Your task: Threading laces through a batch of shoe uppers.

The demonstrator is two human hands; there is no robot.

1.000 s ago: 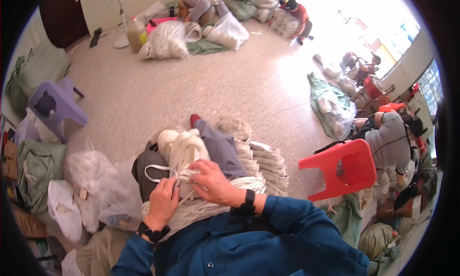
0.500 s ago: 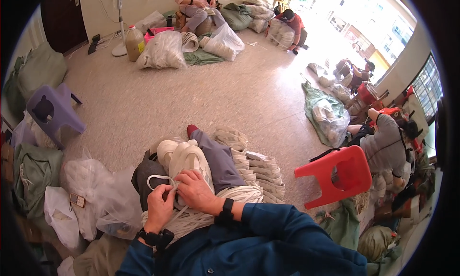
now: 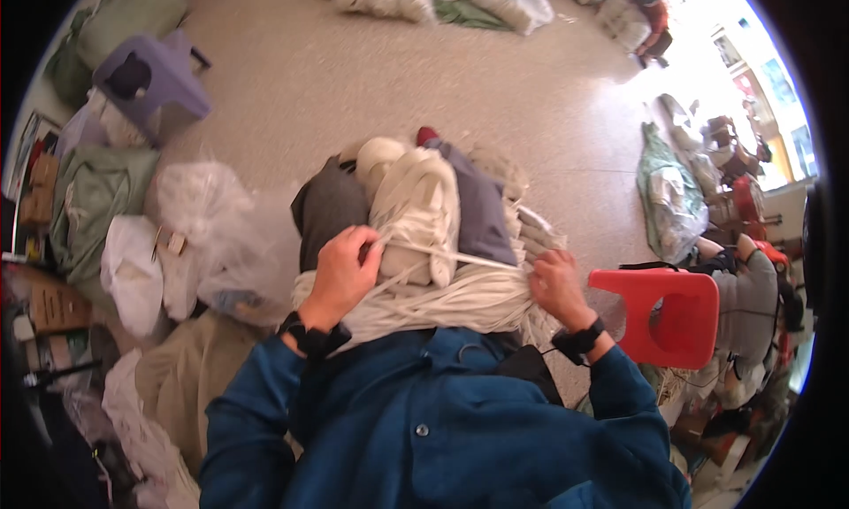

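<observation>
White lace (image 3: pixel 478 260) stretched straight across pale shoe (image 3: pixel 398 204), grasped by left hand (image 3: pixel 343 275) and, opposite, by right hand (image 3: pixel 559 286)

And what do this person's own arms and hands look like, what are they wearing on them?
The left hand and right hand are bare, with no gloves. Each wrist wears a chunky black band, the left band and the right band. Above these come long, dark blue sleeves; I see no markings on them.
</observation>
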